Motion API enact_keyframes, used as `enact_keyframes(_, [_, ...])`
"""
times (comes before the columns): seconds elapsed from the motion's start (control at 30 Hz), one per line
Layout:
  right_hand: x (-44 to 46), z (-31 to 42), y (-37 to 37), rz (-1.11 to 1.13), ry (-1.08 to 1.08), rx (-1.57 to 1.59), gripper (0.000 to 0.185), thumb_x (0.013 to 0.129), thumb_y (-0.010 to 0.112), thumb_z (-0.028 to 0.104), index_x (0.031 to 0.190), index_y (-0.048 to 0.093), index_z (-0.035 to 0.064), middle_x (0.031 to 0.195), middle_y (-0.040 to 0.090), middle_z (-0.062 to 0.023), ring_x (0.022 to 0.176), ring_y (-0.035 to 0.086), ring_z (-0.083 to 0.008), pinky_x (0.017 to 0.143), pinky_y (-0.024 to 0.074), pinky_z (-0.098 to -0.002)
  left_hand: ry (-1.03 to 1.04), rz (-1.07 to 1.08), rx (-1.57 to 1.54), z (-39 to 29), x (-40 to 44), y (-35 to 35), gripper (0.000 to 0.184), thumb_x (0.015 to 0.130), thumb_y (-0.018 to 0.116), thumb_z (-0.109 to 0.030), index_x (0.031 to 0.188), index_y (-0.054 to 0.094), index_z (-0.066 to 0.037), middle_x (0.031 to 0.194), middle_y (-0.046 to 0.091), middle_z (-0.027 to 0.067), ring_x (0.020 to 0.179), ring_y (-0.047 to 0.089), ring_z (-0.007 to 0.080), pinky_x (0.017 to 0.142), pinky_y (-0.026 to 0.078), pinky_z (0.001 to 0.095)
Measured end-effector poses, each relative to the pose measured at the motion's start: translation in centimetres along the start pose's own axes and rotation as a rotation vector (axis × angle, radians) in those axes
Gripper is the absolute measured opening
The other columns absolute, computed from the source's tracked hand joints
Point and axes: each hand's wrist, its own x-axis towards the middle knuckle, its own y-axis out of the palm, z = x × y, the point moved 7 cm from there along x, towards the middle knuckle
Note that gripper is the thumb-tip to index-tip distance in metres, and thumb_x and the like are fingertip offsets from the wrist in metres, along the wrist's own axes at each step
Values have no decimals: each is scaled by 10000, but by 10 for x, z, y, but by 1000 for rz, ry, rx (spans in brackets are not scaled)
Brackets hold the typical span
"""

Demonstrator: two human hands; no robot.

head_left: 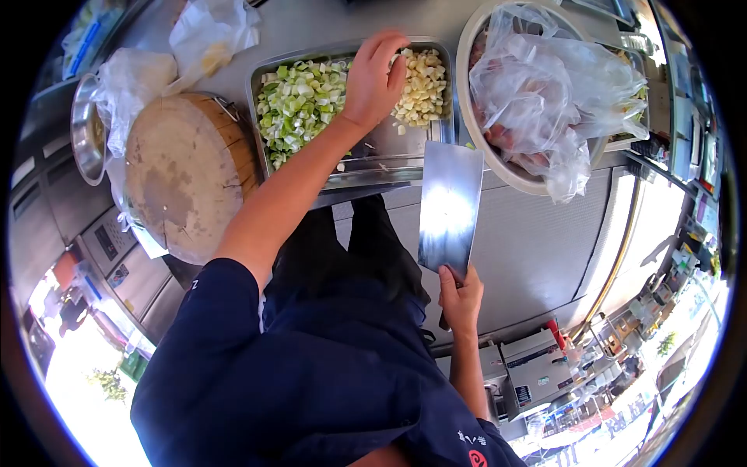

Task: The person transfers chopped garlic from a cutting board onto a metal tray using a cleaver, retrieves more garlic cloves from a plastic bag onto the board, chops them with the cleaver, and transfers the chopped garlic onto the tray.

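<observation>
Settling chopped pieces, it seems! Left hand (pixel 377 82), fingers loosely curled, contents unclear, over the tray (pixel 389 145) between its scallions (pixel 299 97) and pale pieces (pixel 424 87); right hand (pixel 462 300) grips the cleaver (pixel 450 206) nearside of the tray. Next calls for blade control.

The person here wears a dark navy shirt (pixel 311 389), with a small white letter-like mark (pixel 194 286) on the short left sleeve (pixel 222 303). White characters (pixel 471 438), too small for me to read, sit beside a rounded red emblem (pixel 478 458) on the right chest. The trousers (pixel 311 245) are black; left hand (pixel 376 86) and right hand (pixel 462 300) are bare.
</observation>
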Motion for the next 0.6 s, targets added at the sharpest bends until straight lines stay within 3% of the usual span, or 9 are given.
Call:
enact_keyframes(0.03, [0, -4, -2, -21, -46, -3, 221, 1012, 732, 153, 1078, 691, -53, 807, 763, -126, 662, 675, -133, 623, 525, -294, 35, 42, 110, -7, -18, -4, 355, 983, 695, -116, 1334, 664, -77, 1419, 615, 216, 1271, 614, 380, 1062, 496, 440])
enact_keyframes(0.07, [1, -5, -2, -60, -163, 39, 199, 1030, 727, 147, 1057, 661, -39, 658, 622, -18, 478, 536, -76, 433, 420, -267, 38, 48, 115, -10, -45, -2, 355, 983, 695, -116, 1334, 664, -77, 1419, 615, 216, 1271, 614, 380, 1062, 496, 440])
enact_keyframes(0.13, [3, -17, -7, -63, -171, 13, 197, 1032, 722, 145, 1065, 662, -39, 664, 623, -16, 478, 534, -74, 433, 418, -265, -8, 148, 162, -6, -99, 15, 581, 950, 753, -211, 1498, 562, -175, 1621, 421, 195, 1472, 435, 426, 1179, 380, 554])
enact_keyframes(0.17, [5, -20, -9, -76, -186, -16, 195, 1035, 717, 144, 1073, 663, -39, 670, 625, -13, 478, 532, -72, 433, 417, -262, -11, 146, 158, -5, -100, 22, 581, 950, 753, -211, 1498, 562, -175, 1621, 421, 195, 1472, 435, 426, 1179, 380, 554])
enact_keyframes(0.27, [6, -25, -13, -58, -128, -38, 195, 1038, 709, 140, 1061, 657, -47, 672, 618, -10, 481, 531, -69, 437, 418, -256, 118, 333, 508, -5, -104, 57, 722, 916, 769, -479, 1564, 506, -297, 1679, 366, 145, 1564, 346, 368, 1192, 249, 706])
enact_keyframes(0.37, [3, -18, -12, -24, 2, 62, 193, 1041, 702, 138, 1063, 645, -45, 655, 595, -7, 477, 523, -70, 439, 418, -254, 270, 364, 681, 2, -79, 68, 716, 914, 742, -520, 1565, 508, -338, 1693, 360, 117, 1566, 352, 344, 1193, 266, 691])
enact_keyframes(0.5, [2, -25, -8, -30, 17, 138, 193, 1042, 701, 142, 1072, 636, -37, 643, 574, -5, 473, 515, -75, 441, 418, -253, 454, 420, 669, 8, -49, 71, 743, 892, 746, -547, 1565, 512, -338, 1706, 361, 71, 1565, 361, 310, 1205, 276, 677])
enact_keyframes(0.6, [4, -27, -6, -38, 33, 196, 209, 1029, 715, 126, 1080, 650, -66, 645, 632, -42, 464, 515, -74, 427, 405, -265, 415, 463, 533, 7, -34, 62, 715, 888, 769, -524, 1530, 538, -312, 1694, 370, 78, 1574, 346, 312, 1223, 263, 672])
